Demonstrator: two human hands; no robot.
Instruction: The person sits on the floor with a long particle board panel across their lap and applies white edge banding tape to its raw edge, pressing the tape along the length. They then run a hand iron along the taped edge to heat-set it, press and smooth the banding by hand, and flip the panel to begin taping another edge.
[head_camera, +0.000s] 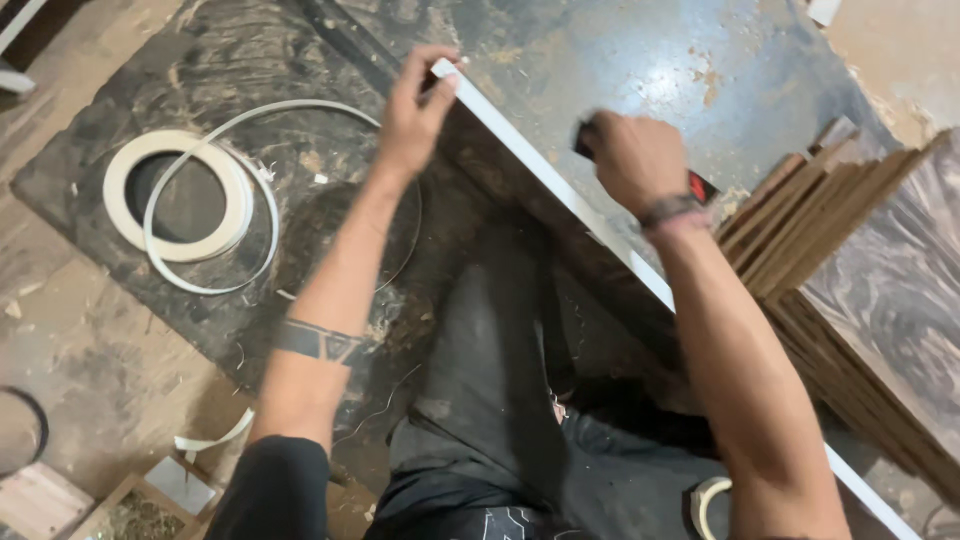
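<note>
While the left hand (415, 110) pinches the far end of the white-edged board (560, 190) standing on edge across the person's lap, the right hand (635, 160) is clenched around a dark red-and-black tool (700, 186) pressed to that edge. A slip could gouge the white edge strip or nick the left fingers, I judge.

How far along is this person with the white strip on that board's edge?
Done: white edge strip already covers the upturned edge of the board. In hand: the left hand pinches the strip at the board's far end, while the right hand grips a dark tool on the strip. Left: a stack of boards leans nearby, and the tape roll has plenty.
</note>
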